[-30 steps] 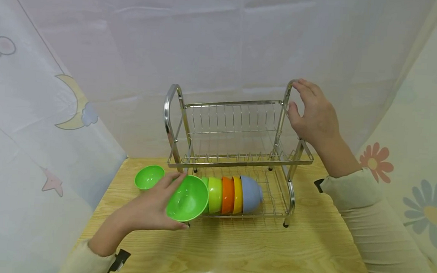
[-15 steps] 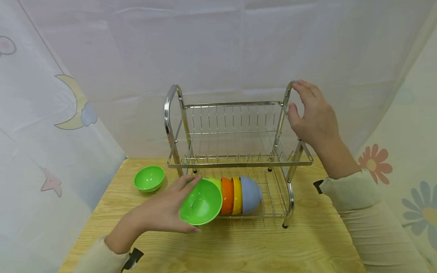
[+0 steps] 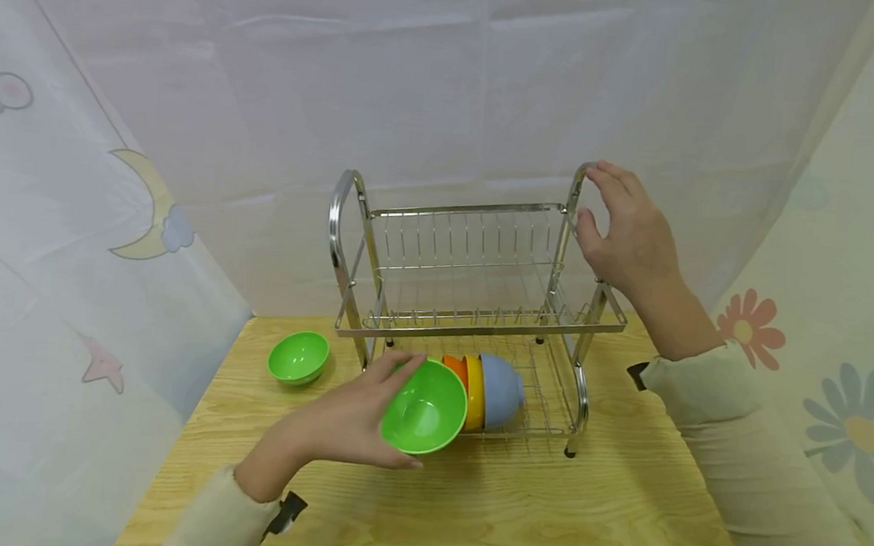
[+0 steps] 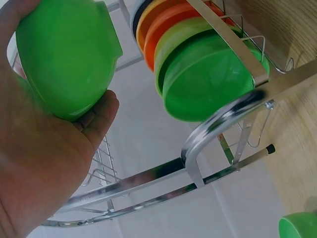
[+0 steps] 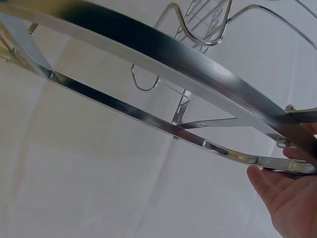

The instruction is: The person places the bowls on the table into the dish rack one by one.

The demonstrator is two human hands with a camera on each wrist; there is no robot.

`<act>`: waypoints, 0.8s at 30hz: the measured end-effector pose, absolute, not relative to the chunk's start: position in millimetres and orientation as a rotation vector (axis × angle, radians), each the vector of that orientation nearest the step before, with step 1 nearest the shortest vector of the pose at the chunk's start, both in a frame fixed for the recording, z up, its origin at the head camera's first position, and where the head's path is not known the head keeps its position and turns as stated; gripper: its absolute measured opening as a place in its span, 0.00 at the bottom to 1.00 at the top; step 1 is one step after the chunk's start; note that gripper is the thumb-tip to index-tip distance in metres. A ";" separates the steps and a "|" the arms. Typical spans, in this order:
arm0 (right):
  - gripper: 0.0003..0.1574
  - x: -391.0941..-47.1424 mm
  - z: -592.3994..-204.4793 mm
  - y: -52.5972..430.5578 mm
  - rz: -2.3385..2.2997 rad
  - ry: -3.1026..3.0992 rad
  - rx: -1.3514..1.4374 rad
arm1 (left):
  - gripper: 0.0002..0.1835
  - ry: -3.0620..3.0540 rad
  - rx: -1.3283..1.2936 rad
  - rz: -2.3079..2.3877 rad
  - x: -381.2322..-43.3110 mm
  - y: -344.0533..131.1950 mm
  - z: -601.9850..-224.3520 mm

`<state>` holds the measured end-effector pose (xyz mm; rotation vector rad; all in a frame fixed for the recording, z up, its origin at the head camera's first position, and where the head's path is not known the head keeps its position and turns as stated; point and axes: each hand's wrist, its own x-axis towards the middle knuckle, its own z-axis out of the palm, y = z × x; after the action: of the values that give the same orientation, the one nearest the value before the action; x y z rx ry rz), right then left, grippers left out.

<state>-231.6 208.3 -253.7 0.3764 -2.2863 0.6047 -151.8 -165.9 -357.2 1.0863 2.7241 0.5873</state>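
My left hand (image 3: 356, 418) grips a green bowl (image 3: 430, 408) by its side, thumb below and fingers above, its hollow facing up toward me. The bowl is in front of the lower tier of a metal two-tier dish rack (image 3: 479, 329). Bowls stand on edge in a row on that tier: blue (image 3: 502, 392), yellow (image 3: 475, 396), orange (image 3: 455, 366), then lime (image 4: 163, 59) and green (image 4: 208, 82), the last two hidden in the head view behind the held bowl. My right hand (image 3: 635, 235) holds the top of the rack's right side frame with fingertips and thumb.
Another green bowl (image 3: 298, 358) stands on the wooden table (image 3: 512, 520) left of the rack. The rack's upper tier (image 3: 468, 262) is a wire grid with upright dividers. A pale curtain (image 3: 456, 82) hangs close behind.
My left hand has moved to the right with the green bowl, across the front of the lower tier, covering the lime bowl and part of the orange one. My right hand stays on the rack.
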 end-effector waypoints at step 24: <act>0.30 -214.8 -266.8 221.5 0.610 -2.170 0.417 | 0.71 2.686 1.160 0.515 -155.0 -136.5 -353.8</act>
<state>-214.8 221.5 -266.8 0.4169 -2.1705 0.6104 -155.0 -136.5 -353.8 1.1596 2.6861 0.5148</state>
